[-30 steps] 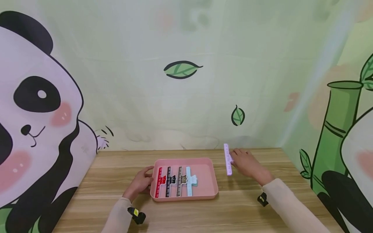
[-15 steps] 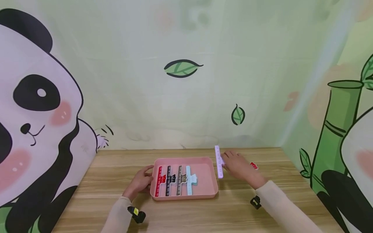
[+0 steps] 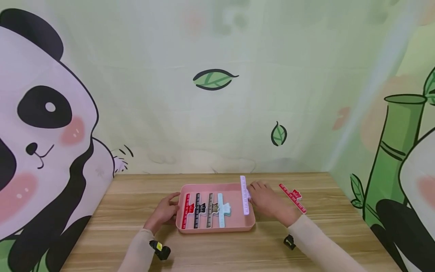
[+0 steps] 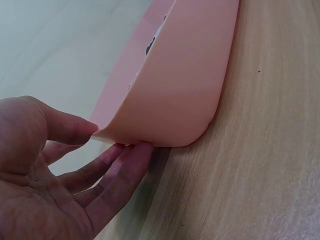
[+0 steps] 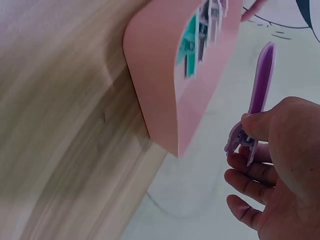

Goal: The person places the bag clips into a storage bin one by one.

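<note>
A pink tray sits mid-table with red, black, grey and light blue ruler clips lying side by side in it. My left hand holds the tray's left rim, thumb on top and fingers under the edge. My right hand pinches a lilac ruler clip over the right side of the tray; in the right wrist view the lilac clip is gripped by its handle, above the tray. A second red ruler clip lies on the table to the right.
The wooden table is backed by a panda-and-bamboo printed curtain on three sides. Small trackers sit on both wrists.
My right hand has carried the lilac clip leftward from the bare table to above the tray's right side, uncovering the red clip on the table. The left hand stayed on the rim.
</note>
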The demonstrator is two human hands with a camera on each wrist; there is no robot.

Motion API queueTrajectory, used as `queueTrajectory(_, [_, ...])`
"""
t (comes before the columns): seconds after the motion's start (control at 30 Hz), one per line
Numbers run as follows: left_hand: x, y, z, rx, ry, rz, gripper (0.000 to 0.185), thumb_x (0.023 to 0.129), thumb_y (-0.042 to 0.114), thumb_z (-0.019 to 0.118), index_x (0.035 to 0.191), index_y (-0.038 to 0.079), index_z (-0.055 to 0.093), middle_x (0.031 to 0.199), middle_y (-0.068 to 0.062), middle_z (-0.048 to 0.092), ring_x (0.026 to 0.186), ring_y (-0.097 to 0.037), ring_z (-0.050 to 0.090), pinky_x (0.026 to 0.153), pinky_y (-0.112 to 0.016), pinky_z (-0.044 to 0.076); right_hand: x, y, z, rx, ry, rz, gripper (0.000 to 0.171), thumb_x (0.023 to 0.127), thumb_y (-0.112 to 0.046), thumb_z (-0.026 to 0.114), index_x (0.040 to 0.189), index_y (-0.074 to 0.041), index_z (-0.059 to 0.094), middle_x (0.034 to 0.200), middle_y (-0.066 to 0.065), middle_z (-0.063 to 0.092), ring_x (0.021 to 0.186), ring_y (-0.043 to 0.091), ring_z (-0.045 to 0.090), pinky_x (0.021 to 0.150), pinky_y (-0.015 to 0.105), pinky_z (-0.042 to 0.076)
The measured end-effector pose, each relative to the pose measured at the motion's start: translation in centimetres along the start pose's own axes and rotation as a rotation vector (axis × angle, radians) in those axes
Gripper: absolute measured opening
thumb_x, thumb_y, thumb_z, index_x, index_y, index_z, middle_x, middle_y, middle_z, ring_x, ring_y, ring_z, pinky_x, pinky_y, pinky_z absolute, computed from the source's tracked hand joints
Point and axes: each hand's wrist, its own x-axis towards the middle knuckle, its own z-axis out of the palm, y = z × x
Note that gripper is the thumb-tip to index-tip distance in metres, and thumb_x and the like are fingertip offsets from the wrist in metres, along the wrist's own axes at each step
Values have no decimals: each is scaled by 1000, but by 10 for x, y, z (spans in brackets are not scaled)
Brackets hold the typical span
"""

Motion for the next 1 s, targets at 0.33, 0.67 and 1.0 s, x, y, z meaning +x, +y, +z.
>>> queueTrajectory(0.33, [0,-1,0,6,-6,3,58,97,9,50,152,18,33,143,-28,47,96,-26,64,69,-38,60,4,-14,17,5,7,-50,56,100,-31,54,143,4,44,136,20,54,128,33,50,110,46,43])
queueTrajectory(0.67, [-1,-1,0,-4,-1,25,58,97,7,49,152,15,34,138,-30,49,93,-24,65,67,-38,60,9,-26,28,-68,-52,-111,53,100,-34,52,139,2,48,125,13,56,114,23,53,106,39,47])
queueTrajectory(1.0, [-1,-1,1,-19,3,21,58,97,8,49,152,16,34,140,-30,49,92,-24,66,68,-38,60,15,-26,45,-101,-65,-140,47,98,-33,55,130,1,54,111,9,57,96,16,51,95,33,53])
